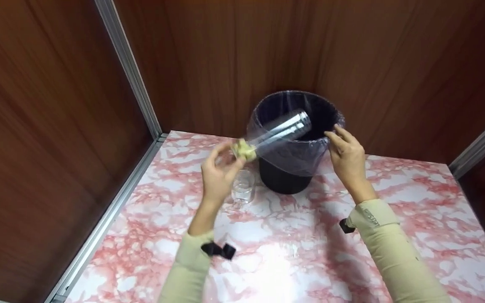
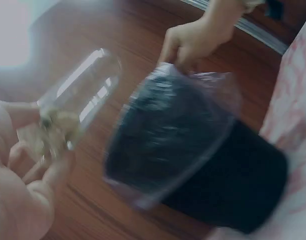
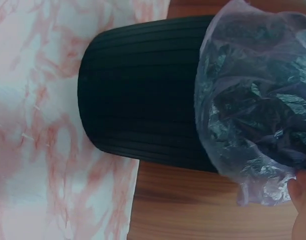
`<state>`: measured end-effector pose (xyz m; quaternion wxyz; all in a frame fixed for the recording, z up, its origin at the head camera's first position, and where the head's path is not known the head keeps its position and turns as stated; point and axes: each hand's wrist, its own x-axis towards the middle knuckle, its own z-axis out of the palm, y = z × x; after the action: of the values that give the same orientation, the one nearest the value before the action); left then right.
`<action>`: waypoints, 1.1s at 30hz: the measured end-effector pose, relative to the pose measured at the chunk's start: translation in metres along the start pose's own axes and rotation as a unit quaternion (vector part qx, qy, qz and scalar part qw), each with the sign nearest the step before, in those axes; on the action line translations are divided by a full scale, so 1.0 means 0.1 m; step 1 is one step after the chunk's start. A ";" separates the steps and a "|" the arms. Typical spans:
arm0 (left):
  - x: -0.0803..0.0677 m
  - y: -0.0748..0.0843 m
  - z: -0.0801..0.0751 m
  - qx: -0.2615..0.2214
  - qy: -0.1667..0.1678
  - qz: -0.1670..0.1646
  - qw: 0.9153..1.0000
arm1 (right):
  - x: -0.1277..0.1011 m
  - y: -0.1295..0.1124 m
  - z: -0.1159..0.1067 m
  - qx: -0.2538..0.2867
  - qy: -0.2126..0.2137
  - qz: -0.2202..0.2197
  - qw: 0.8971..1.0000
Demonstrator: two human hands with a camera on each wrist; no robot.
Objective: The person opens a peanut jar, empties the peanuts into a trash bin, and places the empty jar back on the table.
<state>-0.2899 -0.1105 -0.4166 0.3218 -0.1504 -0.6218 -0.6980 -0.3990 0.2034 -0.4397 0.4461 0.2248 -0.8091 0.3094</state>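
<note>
The left hand (image 1: 219, 174) grips a clear glass (image 1: 278, 131) tipped mouth-first over the bin (image 1: 286, 179); yellowish scraps (image 1: 243, 149) cling at its base, not yet out. The right hand (image 1: 347, 158) pinches the liner (image 1: 293, 162) at the rim. A second glass (image 1: 243, 187) waits beside the bin.

Surface: a table top (image 1: 293, 252) with a glossy pink-and-white marble pattern, showing a bright patch of reflected overhead light near its front centre. Enclosure: dark reddish-brown wood-grain wall panels (image 1: 225, 54) stand on the left, rear and right sides, meeting the table at its edges. Joints: silver metal strips (image 1: 129, 67) run up the left rear corner and along the left table edge, with another strip (image 1: 482, 141) at the right.
</note>
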 end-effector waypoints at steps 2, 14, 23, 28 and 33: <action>0.18 0.09 0.02 0.033 0.007 -0.001 0.999 | 0.00 -0.01 0.01 0.005 -0.005 0.002 1.000; 0.85 0.30 0.21 0.213 -0.022 -0.030 0.976 | 0.02 -0.05 0.06 0.005 -0.004 0.005 1.000; 0.98 0.36 0.27 0.274 -0.060 -0.028 0.960 | 0.03 -0.06 0.05 0.004 -0.018 0.014 1.000; 1.00 0.33 0.28 0.290 -0.083 -0.035 0.953 | 0.01 -0.05 0.02 -0.003 -0.014 0.018 1.000; 1.00 0.31 0.30 0.299 -0.098 -0.045 0.948 | 0.00 -0.04 0.00 0.003 -0.008 0.027 1.000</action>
<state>-0.3509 -0.1085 -0.3258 0.2579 -0.0866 -0.8363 -0.4760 -0.3960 0.2003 -0.4388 0.4304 0.2072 -0.8174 0.3219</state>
